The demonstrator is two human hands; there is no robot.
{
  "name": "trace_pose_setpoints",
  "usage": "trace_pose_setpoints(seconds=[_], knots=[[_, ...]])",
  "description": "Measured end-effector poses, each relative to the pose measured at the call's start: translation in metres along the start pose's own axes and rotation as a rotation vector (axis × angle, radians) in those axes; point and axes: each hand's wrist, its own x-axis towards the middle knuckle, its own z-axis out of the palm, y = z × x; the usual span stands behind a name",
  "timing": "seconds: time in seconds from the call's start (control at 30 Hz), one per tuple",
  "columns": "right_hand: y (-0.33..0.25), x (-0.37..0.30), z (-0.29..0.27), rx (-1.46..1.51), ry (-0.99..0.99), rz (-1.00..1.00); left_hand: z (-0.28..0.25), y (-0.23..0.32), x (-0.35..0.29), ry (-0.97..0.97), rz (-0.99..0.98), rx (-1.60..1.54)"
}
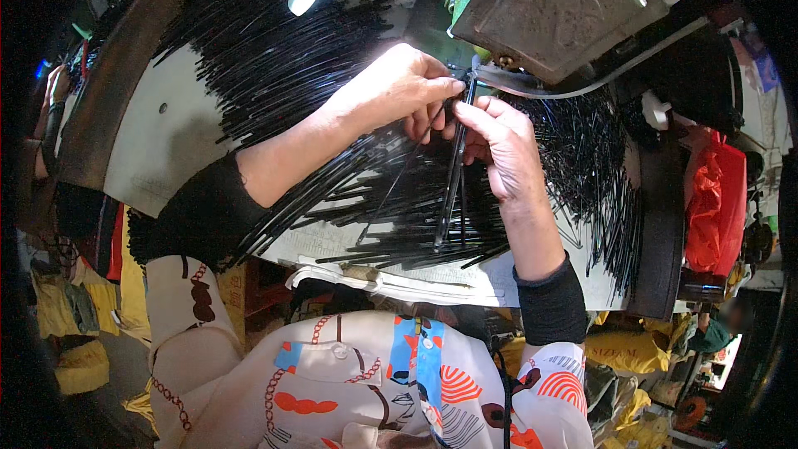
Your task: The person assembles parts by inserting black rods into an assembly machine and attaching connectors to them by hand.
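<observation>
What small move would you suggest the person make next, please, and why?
Perhaps steady the long black strip in the right hand, since its upper end sits close to the machine head, with the left hand also there.

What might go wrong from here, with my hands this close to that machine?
The left hand and right hand are working just below the machine head, so a fingertip might get pinched if any part there moves. The long black strips in the right hand's fingers might also snag on the loose strips around them.
</observation>
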Motion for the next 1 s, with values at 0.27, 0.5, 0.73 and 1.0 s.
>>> trace_pose_setpoints(seconds=[0.27, 0.5, 0.73, 1.0], knots=[[-0.0007, 0.0018, -0.0002, 0.030, -0.034, 0.024, -0.0026, -0.0023, 0.0018, -0.011, 0.009, -0.003], [0.0000, 0.0019, -0.0009, 0.107, -0.061, 0.025, -0.0040, 0.0011, 0.0026, -0.026, 0.011, 0.020], [0.0048, 0.0003, -0.0013, 0.126, -0.043, 0.052, -0.0025, -0.0032, 0.0041, -0.016, 0.009, 0.029], [0.0039, -0.0018, 0.0010, 0.171, -0.005, 0.054, -0.0039, -0.0066, 0.0045, -0.034, 0.016, -0.031]])
